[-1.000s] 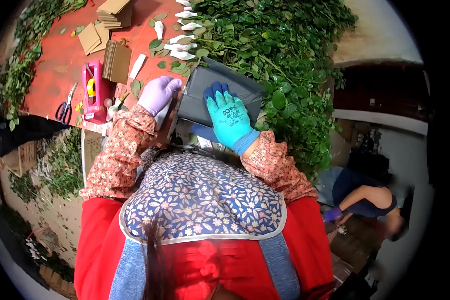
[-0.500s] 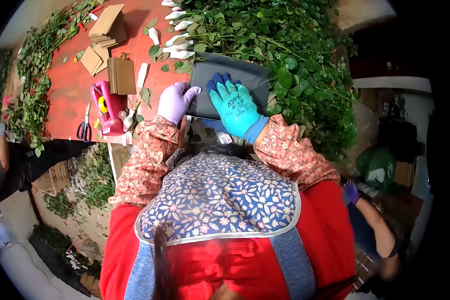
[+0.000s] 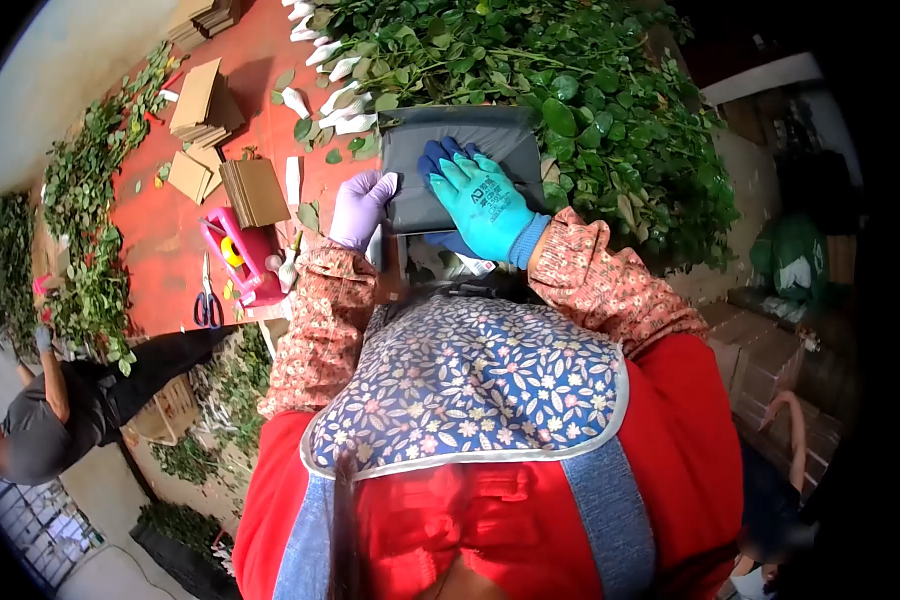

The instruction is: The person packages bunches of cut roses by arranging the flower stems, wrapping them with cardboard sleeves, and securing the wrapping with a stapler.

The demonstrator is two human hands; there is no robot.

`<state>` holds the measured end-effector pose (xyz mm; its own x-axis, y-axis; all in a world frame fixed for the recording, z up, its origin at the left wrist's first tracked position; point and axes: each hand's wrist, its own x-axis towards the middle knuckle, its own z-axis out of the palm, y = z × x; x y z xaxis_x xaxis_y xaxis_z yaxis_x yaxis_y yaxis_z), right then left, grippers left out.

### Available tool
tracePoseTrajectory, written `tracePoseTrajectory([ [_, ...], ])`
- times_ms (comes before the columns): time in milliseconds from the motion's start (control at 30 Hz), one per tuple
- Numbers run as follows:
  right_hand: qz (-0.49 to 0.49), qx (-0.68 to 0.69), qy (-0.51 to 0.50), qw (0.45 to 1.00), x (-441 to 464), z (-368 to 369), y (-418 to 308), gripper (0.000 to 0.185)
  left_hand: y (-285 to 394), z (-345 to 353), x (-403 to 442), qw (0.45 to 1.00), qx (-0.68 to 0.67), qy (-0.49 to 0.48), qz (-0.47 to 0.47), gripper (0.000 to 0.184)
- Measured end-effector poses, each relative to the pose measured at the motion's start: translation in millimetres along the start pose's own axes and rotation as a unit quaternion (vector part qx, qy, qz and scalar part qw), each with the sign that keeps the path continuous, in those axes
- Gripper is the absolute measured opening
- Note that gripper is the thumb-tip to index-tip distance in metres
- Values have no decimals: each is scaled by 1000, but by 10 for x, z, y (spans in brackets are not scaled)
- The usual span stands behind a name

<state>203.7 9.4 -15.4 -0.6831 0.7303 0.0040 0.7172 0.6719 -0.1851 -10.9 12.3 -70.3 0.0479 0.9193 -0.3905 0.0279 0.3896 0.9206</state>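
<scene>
A dark grey, smooth sheet [image 3: 415, 140] lies flat on a base at the table's near edge, directly before me. My left hand [image 3: 362, 207], in a lilac glove, pinches its left edge between thumb and curled fingers. Flat on the sheet's right half rests my right hand [image 3: 485, 205], in a teal glove with dark blue fingertips; its fingers stretch forward. What lies under the sheet is mostly hidden. Leafy green stems [image 3: 610, 130] crowd against its far and right sides. White-netted flower heads [image 3: 348, 110] lie just beyond its left corner.
Left on the red table [image 3: 160, 285] are folded cardboard pieces [image 3: 255, 192], a pink tape dispenser [image 3: 242, 255] and scissors [image 3: 208, 300]. More greenery [image 3: 90, 200] lines the far left edge. Another person [image 3: 65, 420] works at left; another person's arm [image 3: 792, 430] shows at right.
The view has tilted, so the table items sit lower and more to the right. Both hands keep nearly the same places on the sheet. More of the person at left is visible.
</scene>
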Motion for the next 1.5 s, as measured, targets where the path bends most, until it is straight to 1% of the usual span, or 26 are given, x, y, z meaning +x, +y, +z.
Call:
tracePoseTrajectory([
  [67,8,5,31,999,-3,29,-33,89,-78,-55,38,995,-91,-31,-30,23],
  [133,23,-22,-16,999,17,9,-53,77,-45,-38,51,992,-115,-33,-27,22],
  [267,54,-40,7,998,-2,53,-106,71,-45,-45,74,993,-104,-37,-27,21],
  [367,61,9,-27,998,-5,-16,-154,63,35,-70,46,997,-32,-69,-13,29],
  [467,53,-14,29,998,-21,39,-127,61,120,-200,-19,994,-61,-88,-34,31],
  [500,52,-21,20,998,-24,30,-126,61,154,-292,-33,997,-16,-63,-50,38],
  [533,53,-28,12,998,-21,0,-126,61,32,-347,-29,999,44,-22,0,61],
  [567,59,-12,-9,998,-19,-59,-140,61,-129,-397,-30,973,219,15,68,76],
  [600,59,-13,-9,998,-29,-26,-128,61,-317,-433,-58,911,385,52,135,92],
  [633,53,-30,-3,998,-37,33,-110,71,-360,-330,-133,835,530,76,125,108],
  [667,48,-48,5,998,-36,67,-96,83,-398,-234,-225,801,595,46,36,121],
  [733,55,-21,-19,998,-7,-72,-130,83,-262,-63,-310,799,599,7,-50,126],
  [867,54,-16,-21,998,-33,-80,-143,85,-361,-64,-295,805,591,36,-34,122],
  [933,53,-19,-15,998,-20,-72,-145,83,-472,-179,-203,825,565,12,-29,114],
  [967,56,-21,-10,998,-16,-72,-139,81,-585,-330,-229,853,521,27,22,102],
  [1000,57,-23,-9,998,-14,-70,-131,81,-857,-537,-177,927,368,34,60,85],
  [1033,60,-17,-14,998,-17,-63,-133,78,-821,-744,-153,984,168,-29,-48,81],
  [1067,62,-9,-20,998,-26,-62,-139,76,-783,-869,-156,983,-41,-90,-156,77],
  [1167,48,-11,14,999,-39,-47,-116,69,-557,-812,-426,935,-302,-126,-137,52],
  [1200,49,-9,13,999,-48,-29,-121,69,-587,-787,-475,930,-318,-78,-167,50],
  [1300,55,-16,5,998,-53,14,-98,67,-662,-774,-467,929,-271,-170,-187,53],
  [1333,47,-24,17,998,-57,50,-87,74,-572,-768,-450,928,-271,-172,-188,53],
  [1400,37,-31,26,998,-71,47,-96,81,-356,-748,-400,958,-114,-214,-153,57],
  [1433,44,-18,14,999,-61,0,-107,75,-194,-784,-335,955,-23,-209,-207,62],
  [1467,52,-6,4,999,-46,-31,-112,69,-190,-796,-285,956,-23,-208,-206,62],
  [1500,52,-7,5,999,-39,-40,-113,69,-174,-794,-244,967,-20,-209,-145,63],
])
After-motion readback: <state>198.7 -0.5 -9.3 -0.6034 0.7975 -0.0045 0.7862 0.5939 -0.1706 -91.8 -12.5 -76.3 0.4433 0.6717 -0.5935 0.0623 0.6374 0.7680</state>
